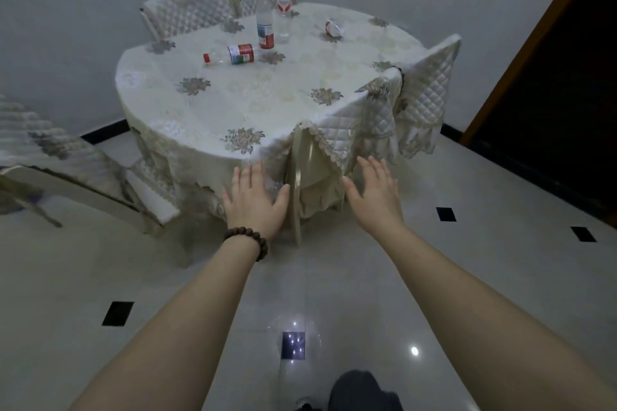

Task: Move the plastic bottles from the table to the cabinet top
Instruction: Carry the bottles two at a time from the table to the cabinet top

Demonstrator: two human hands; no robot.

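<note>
A round table [253,100] under a cream flowered cloth carries several plastic bottles on its far half. One red-capped bottle [230,55] lies on its side. A taller red-capped bottle [265,21] stands upright behind it, with a clear bottle [284,12] just to its right. A crumpled bottle [334,27] lies at the far right. My left hand [254,200], with a bead bracelet at the wrist, and my right hand [375,195] are stretched forward with fingers spread, below the table's near edge and well short of the bottles. Neither holds anything. No cabinet is in view.
Quilted-covered chairs surround the table: one [347,147] tucked in at the near right between my hands, one [430,83] at the right, two at the back [187,8], one [66,170] at the left. Glossy tiled floor lies below. A dark doorway [547,77] opens at right.
</note>
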